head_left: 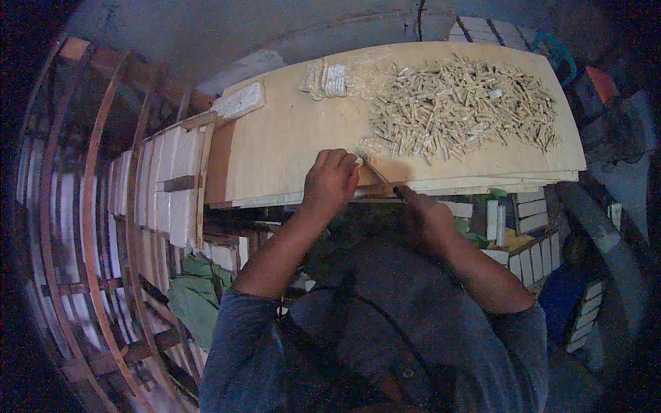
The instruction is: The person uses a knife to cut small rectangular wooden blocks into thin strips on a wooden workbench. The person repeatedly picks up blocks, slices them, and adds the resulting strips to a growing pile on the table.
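Note:
My left hand (332, 180) is closed over the near edge of a plywood board (275, 148), pinching a small pale piece (359, 160) at its fingertips. From the right, my right hand (428, 215) grips the dark handle of a thin, knife-like tool (377, 171). The tool's narrow end reaches to the pale piece; whether it is a blade or a file cannot be made out. Beyond my hands, a wide heap of short pale sticks (468, 107) covers the right part of the board.
A wrapped whitish bundle (335, 79) lies at the board's far side, left of the heap. At its left end rests a white block (239, 101). Wooden rack bars (93, 186) stand far left, above green cloth (196, 296). White slatted frames (536, 261) are at lower right.

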### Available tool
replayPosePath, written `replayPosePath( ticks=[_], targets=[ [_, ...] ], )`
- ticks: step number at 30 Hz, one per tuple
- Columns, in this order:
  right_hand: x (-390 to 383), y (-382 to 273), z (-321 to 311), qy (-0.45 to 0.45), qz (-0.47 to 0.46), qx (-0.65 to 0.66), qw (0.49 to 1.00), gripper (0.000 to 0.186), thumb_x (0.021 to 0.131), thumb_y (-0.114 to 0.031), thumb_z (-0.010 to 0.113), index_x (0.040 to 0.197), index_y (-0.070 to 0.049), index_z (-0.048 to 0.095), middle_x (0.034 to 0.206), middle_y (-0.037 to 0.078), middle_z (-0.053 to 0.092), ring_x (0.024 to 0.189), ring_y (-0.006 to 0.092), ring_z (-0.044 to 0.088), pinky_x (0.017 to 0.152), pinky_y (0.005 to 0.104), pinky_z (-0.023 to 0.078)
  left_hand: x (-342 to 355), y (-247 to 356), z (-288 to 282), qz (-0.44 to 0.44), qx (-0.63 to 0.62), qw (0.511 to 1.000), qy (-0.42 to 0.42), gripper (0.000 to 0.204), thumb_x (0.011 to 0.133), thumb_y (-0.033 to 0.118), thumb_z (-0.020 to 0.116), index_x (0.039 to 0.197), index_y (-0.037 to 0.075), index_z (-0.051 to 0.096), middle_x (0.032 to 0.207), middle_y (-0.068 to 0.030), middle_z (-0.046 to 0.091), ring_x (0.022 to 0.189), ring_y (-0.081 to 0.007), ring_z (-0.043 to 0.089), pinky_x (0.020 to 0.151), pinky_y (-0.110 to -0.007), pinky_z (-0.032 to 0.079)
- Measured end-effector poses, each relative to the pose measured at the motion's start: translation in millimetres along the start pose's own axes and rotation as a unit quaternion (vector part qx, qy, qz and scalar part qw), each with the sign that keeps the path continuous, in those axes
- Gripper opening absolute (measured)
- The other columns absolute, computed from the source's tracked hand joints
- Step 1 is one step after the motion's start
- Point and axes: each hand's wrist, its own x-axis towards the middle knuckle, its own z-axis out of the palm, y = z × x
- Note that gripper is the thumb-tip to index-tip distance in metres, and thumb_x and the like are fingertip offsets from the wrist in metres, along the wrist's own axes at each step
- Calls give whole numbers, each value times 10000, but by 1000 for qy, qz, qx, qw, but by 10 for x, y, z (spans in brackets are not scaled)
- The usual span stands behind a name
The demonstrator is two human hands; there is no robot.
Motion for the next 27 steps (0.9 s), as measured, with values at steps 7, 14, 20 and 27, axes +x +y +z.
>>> replayPosePath(
  ticks=[7,14,20,27],
  targets=[
    [547,-343,17,-65,34,-45,996,695,901,-84,688,1557,-155,470,1235,256,688,1078,463,699,848,507,588,-3,-30,-2,-2,8,1000,-29,138,905,139,717,1011,51,710,1022,-118,664,1002,-346,635,827,-447,574],
    [45,-251,-169,-112,131,-51,984,677,901,-74,674,1545,-157,483,1263,256,682,1103,471,691,924,521,585,-46,-35,2,-1,-12,1000,-11,153,912,136,708,1039,51,718,1035,-122,668,1014,-357,636,839,-461,571],
    [338,-183,-63,-6,-28,23,999,661,926,-76,661,1555,-158,473,1180,245,692,1032,472,697,888,540,577,-31,-24,-27,2,2,1000,-25,145,898,122,714,1023,49,719,1030,-124,671,1012,-360,635,835,-463,570],
    [133,-204,2,-39,21,2,999,639,939,-91,659,1551,-155,486,1147,254,698,1000,473,699,852,542,573,-60,-43,-2,7,-16,1000,-6,154,869,96,726,1015,48,719,1007,-128,670,989,-359,634,821,-463,563]
  ],
)
